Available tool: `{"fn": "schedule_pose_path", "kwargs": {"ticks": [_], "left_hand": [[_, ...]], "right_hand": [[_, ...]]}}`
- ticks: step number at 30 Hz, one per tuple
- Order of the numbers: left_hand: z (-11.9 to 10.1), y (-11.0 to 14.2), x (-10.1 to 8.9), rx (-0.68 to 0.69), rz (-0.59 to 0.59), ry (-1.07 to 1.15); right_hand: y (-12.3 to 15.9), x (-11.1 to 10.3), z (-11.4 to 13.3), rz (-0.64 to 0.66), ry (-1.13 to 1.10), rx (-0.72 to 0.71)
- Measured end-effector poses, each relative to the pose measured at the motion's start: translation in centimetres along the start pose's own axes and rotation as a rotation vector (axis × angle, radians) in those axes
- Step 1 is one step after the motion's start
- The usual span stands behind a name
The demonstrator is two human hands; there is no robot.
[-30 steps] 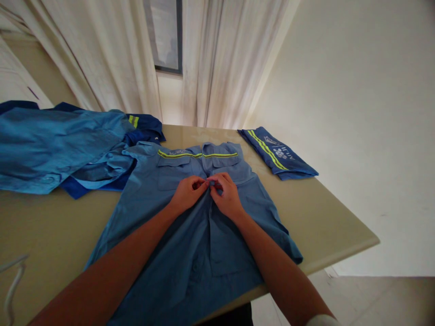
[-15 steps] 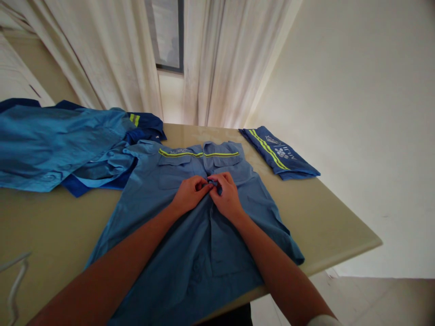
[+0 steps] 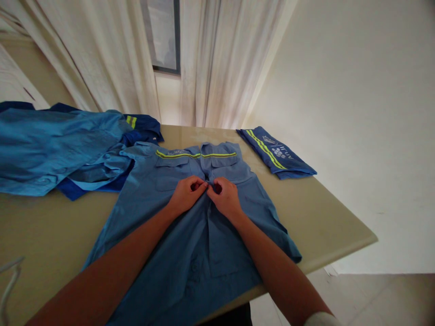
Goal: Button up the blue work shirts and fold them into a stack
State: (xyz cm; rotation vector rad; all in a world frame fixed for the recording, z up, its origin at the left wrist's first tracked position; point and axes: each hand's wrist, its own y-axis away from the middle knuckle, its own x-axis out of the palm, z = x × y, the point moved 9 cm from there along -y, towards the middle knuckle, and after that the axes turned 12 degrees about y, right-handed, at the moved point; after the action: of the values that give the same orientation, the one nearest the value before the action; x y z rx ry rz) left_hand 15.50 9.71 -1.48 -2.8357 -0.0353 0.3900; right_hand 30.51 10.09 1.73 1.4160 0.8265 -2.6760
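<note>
A blue work shirt lies spread over the table in front of me, with a yellow and grey reflective stripe across its chest and a flap pocket on either side. My left hand pinches the left edge of its front opening, thumb against forefinger. Just beside it, my right hand pinches the other edge, the fingertips of both hands almost touching at the shirt's centre line. Whatever small fastening sits between the fingertips is hidden. Lower down the front, a button shows on the cloth.
Several blue garments lie heaped at the left of the table. A folded navy garment with yellow stripes rests at the back right. A white hanger-like piece is at the lower left. Curtains and a wall stand behind.
Both hands stay at the same place on the shirt front, their fingertips shifting slightly on the cloth. The whole view has moved a little.
</note>
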Motion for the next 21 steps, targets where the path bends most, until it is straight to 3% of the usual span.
{"fn": "schedule_pose_path", "kwargs": {"ticks": [7, 11, 21], "left_hand": [[-0.5, 0.1, -0.4, 0.028, -0.044, -0.07], [0.0, -0.1, -0.2, 0.011, -0.029, -0.057], [0.3, -0.1, 0.0, -0.021, 0.003, -0.005]], "right_hand": [[-0.2, 0.7, -1.0, 0.064, -0.137, 0.054], [-0.4, 1.7, -1.8, 0.141, -0.268, 0.111], [-0.7, 2.3, -2.5, 0.178, -0.36, 0.113]]}}
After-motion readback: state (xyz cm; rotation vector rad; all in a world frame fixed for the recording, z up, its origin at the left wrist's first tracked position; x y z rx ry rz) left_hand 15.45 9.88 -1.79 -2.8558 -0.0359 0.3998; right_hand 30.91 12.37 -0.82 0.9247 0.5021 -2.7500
